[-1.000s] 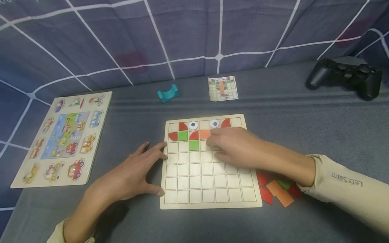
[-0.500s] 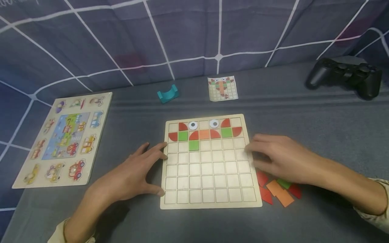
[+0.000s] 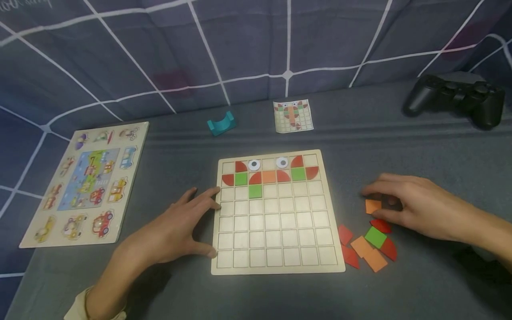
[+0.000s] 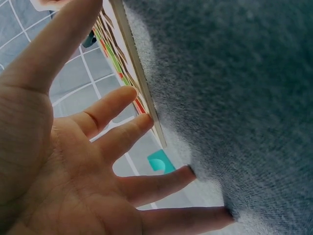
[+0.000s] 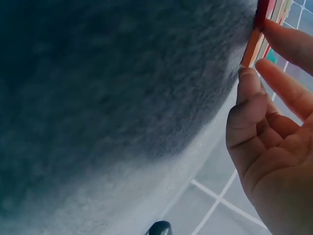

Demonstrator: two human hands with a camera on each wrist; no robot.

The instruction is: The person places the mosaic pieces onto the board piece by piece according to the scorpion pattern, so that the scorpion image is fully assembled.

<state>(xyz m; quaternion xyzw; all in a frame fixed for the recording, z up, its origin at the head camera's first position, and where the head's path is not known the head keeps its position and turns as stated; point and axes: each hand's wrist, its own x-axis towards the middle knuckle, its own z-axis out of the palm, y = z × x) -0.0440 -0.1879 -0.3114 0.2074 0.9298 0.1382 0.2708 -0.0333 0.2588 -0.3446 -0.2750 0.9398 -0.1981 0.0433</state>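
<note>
A pale wooden grid board [image 3: 272, 232] lies in the middle of the head view, its upper rows partly filled with red quarter-circles, green squares, an orange square and two eye discs [image 3: 254, 165]. Along the board's left edge my left hand [image 3: 168, 233] rests with spread, straight fingers, fingertips and thumb at the rim. To the right of the board, my right hand [image 3: 418, 206] pinches an orange square tile [image 3: 373, 206] between thumb and fingers, low over the cloth. Its fingertips [image 5: 266, 66] meet the tile's edge in the right wrist view.
Loose red, orange and green tiles [image 3: 375, 237] lie between board and right hand. Behind the board are a small pattern card [image 3: 294, 126] and a teal curved block [image 3: 222, 124]. A vehicle puzzle [image 3: 86, 180] lies left, a black game controller [image 3: 454, 100] far right.
My right hand has left the board's upper rows and moved right to the loose tiles, where it now pinches an orange square. My left hand has stayed at the board's edge.
</note>
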